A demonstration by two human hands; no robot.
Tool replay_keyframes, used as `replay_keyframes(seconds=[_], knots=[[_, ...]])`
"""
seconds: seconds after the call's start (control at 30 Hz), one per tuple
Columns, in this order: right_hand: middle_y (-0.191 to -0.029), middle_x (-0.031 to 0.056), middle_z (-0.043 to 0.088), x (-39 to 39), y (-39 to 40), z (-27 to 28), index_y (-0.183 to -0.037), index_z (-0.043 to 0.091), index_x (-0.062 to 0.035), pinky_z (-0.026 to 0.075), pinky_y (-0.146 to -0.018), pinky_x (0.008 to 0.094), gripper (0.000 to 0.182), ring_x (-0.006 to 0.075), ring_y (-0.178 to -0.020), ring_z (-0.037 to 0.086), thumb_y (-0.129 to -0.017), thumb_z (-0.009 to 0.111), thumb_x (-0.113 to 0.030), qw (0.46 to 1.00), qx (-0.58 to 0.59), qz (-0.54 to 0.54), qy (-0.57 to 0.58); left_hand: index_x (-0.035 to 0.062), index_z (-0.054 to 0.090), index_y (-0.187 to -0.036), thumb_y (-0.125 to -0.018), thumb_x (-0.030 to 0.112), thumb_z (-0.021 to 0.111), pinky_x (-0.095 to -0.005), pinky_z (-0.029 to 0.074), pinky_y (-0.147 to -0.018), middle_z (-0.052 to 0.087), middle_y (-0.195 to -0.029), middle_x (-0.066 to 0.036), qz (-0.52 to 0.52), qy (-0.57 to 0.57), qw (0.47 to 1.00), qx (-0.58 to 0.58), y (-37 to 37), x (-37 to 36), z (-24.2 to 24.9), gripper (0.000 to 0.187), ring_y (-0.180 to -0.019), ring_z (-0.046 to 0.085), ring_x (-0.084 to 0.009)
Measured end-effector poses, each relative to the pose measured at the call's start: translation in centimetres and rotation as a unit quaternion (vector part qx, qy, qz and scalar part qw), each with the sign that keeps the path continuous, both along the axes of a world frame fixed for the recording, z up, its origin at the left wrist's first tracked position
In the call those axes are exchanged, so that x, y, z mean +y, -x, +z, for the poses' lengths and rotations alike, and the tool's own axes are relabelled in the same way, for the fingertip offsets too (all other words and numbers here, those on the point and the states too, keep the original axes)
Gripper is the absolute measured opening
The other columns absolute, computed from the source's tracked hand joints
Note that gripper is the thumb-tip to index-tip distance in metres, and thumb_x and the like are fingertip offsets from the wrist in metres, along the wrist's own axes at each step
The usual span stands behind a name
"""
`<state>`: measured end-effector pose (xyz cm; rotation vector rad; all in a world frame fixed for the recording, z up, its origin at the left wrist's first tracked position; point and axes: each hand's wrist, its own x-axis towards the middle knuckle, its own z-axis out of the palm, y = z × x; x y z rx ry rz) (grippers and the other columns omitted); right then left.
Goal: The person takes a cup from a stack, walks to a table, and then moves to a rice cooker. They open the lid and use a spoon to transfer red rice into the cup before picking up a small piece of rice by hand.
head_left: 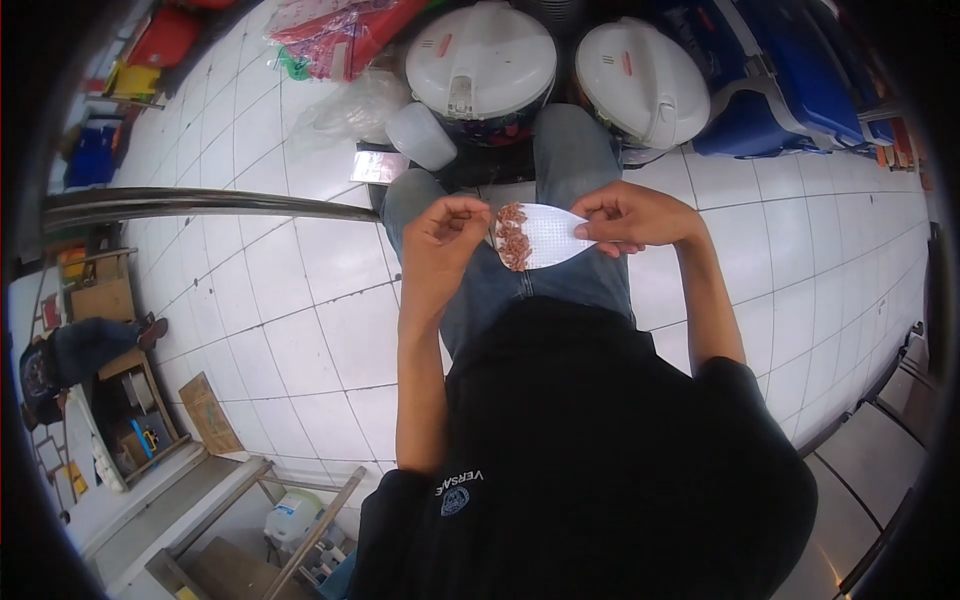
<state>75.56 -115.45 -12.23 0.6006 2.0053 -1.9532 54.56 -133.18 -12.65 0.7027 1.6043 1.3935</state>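
A white textured paddle (555, 236), shaped like a rice scoop, lies level above my lap. My right hand (628, 218) pinches its narrow end between thumb and fingers. Reddish-brown grains or crumbs (513, 238) cover the paddle's wide left end. Right beside that end is my left hand (447, 232), its fingers curled and the fingertips pressed together near the grains; whatever they may hold is too small to make out.
Two white-lidded rice cookers (482, 60) (641, 82) stand beyond my knees. Near them are a translucent container (421, 136), plastic bags (350, 108) and blue cases (765, 75). A metal pole (230, 204) reaches in from the left. Another person (85, 355) is at far left.
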Motion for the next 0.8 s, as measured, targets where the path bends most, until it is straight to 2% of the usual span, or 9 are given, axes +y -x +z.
replay_keyframes(seconds=[0.13,0.23,0.3,0.33,0.47,0.53,0.57,0.67,0.8], knots=[[-0.058,-0.0020,0.056,0.0,-0.1,-0.4,-0.105,0.066,-0.0008,0.030,-0.040,0.0197,0.022,0.0023,-0.042,0.041,-0.096,0.058,-0.020,1.000,-0.003,-0.004,0.003,-0.0002,0.064,-0.101,-0.089,0.002,0.064,-0.0238,0.046,-0.081,0.065,-0.094,-0.004,0.012,-0.051,0.996,-0.075,0.0,-0.2,1.1,0.012,-0.087,0.058,-0.0085],[-0.059,-0.0019,0.056,-0.2,-0.1,-0.4,-0.106,0.066,-0.0010,0.030,-0.040,0.0193,0.022,0.0022,-0.042,0.041,-0.095,0.059,-0.019,1.000,-0.010,-0.013,0.006,0.0013,0.061,-0.097,-0.091,0.004,0.059,-0.0273,0.048,-0.075,0.061,-0.084,-0.005,0.022,-0.153,0.980,-0.126,-1.2,-0.6,3.3,0.006,-0.080,0.059,-0.0134],[-0.059,-0.0018,0.056,-0.3,0.0,-0.2,-0.106,0.066,-0.0012,0.031,-0.040,0.0190,0.022,0.0021,-0.043,0.041,-0.095,0.059,-0.019,1.000,-0.016,-0.020,0.011,0.0033,0.056,-0.095,-0.090,0.006,0.061,-0.0373,0.050,-0.077,0.057,-0.079,-0.007,-0.041,-0.235,0.955,-0.175,-1.8,-1.0,6.1,0.008,-0.076,0.058,-0.0172],[-0.059,-0.0018,0.057,-0.2,0.0,-0.2,-0.106,0.066,-0.0011,0.031,-0.040,0.0189,0.022,0.0020,-0.043,0.042,-0.095,0.060,-0.019,0.999,-0.019,-0.022,0.017,0.0032,0.058,-0.097,-0.084,0.006,0.068,-0.0352,0.048,-0.082,0.060,-0.086,-0.010,-0.072,-0.316,0.923,-0.208,-2.6,-1.2,7.1,0.017,-0.079,0.060,-0.0177],[-0.059,-0.0017,0.057,-0.2,0.2,-0.5,-0.107,0.066,-0.0003,0.031,-0.040,0.0186,0.022,0.0018,-0.043,0.044,-0.095,0.060,-0.019,0.999,-0.025,-0.020,0.032,-0.0018,0.062,-0.098,-0.070,-0.005,0.077,-0.0325,0.049,-0.073,0.068,-0.081,-0.014,-0.250,-0.501,0.750,-0.353,-5.7,-0.8,12.1,0.031,-0.070,0.065,-0.0219],[-0.059,-0.0016,0.057,-0.1,0.5,-0.5,-0.107,0.066,0.0002,0.031,-0.039,0.0186,0.023,0.0018,-0.043,0.044,-0.095,0.060,-0.019,0.999,-0.025,-0.019,0.026,0.0002,0.064,-0.090,-0.077,0.007,0.078,-0.0264,0.047,-0.062,0.069,-0.079,-0.012,-0.239,-0.539,0.703,-0.398,-7.9,-0.6,13.1,0.020,-0.066,0.062,-0.0186],[-0.059,-0.0016,0.057,-0.2,0.6,-0.5,-0.107,0.066,0.0005,0.031,-0.039,0.0186,0.023,0.0018,-0.043,0.044,-0.096,0.060,-0.019,0.999,-0.026,-0.019,0.020,0.0018,0.064,-0.092,-0.079,0.014,0.077,-0.0240,0.047,-0.061,0.070,-0.082,-0.012,-0.231,-0.582,0.685,-0.373,-8.8,-0.1,12.9,0.022,-0.068,0.061,-0.0174],[-0.058,-0.0014,0.057,-0.1,0.4,-1.1,-0.107,0.066,0.0007,0.031,-0.038,0.0187,0.024,0.0018,-0.042,0.044,-0.096,0.059,-0.020,0.999,-0.024,-0.026,0.011,0.0011,0.063,-0.092,-0.080,0.016,0.078,-0.0232,0.045,-0.059,0.070,-0.081,-0.012,-0.256,-0.536,0.715,-0.368,-7.6,-0.7,13.9,0.024,-0.068,0.059,-0.0168],[-0.058,-0.0011,0.058,0.0,0.2,-2.3,-0.106,0.066,0.0004,0.032,-0.038,0.0180,0.025,0.0019,-0.041,0.044,-0.097,0.058,-0.021,0.999,-0.025,-0.044,0.015,0.0006,0.065,-0.079,-0.083,0.015,0.077,-0.0250,0.045,-0.057,0.067,-0.069,-0.008,-0.171,-0.495,0.764,-0.377,-7.8,-2.0,14.1,0.019,-0.059,0.059,-0.0175]])
